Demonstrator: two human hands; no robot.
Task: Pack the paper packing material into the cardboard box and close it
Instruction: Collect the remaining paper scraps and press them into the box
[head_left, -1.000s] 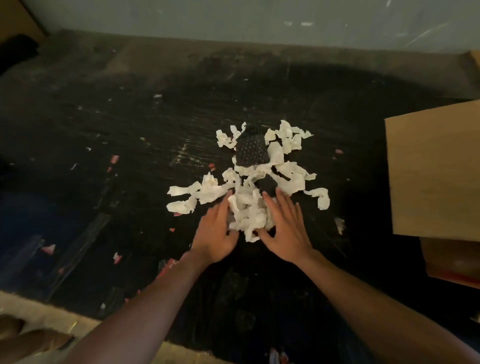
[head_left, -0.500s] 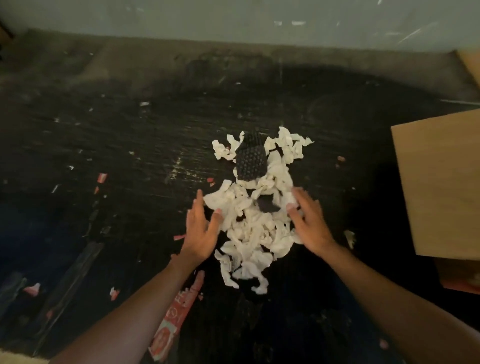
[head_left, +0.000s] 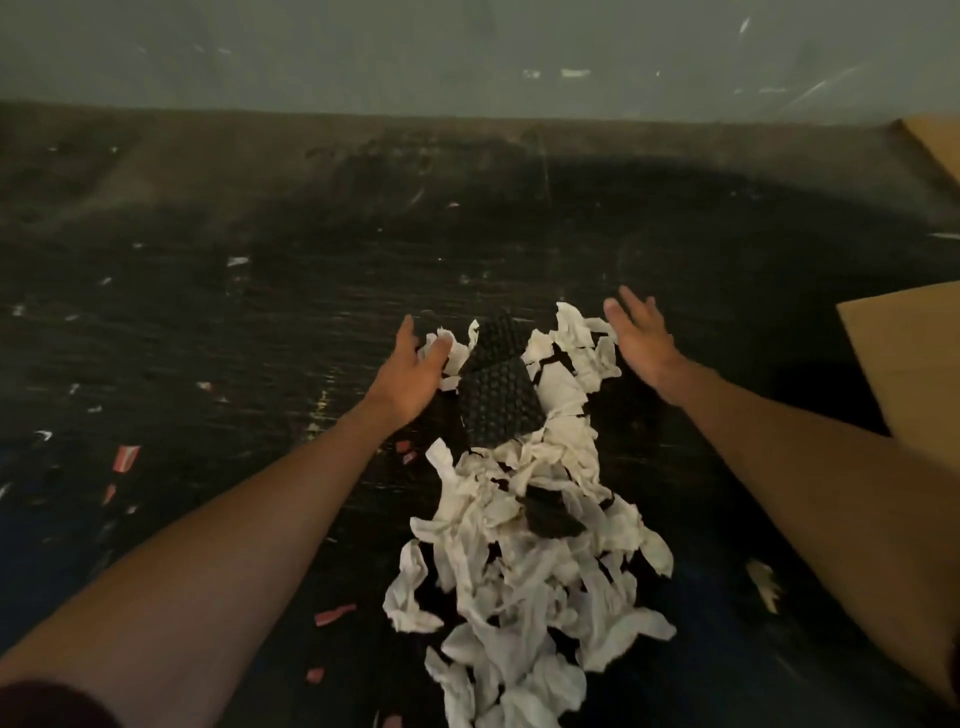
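White crumpled paper packing material (head_left: 524, 582) lies in a long heap on the dark surface, running from the middle down to the bottom edge. A black dimpled pad (head_left: 498, 400) sits among the far pieces. My left hand (head_left: 413, 371) rests open at the heap's far left side, fingertips touching a paper scrap. My right hand (head_left: 639, 332) hovers open at the far right side, palm turned inward. The cardboard box (head_left: 914, 374) stands at the right edge, only partly in view.
The dark scratched surface (head_left: 260, 338) is strewn with small white and red scraps (head_left: 126, 457). A grey wall (head_left: 467, 52) runs along the back. Another piece of cardboard (head_left: 935, 145) shows at the top right corner.
Both hands have moved from the near part of the heap to its far end. The paper has been drawn closer to me into a longer pile.
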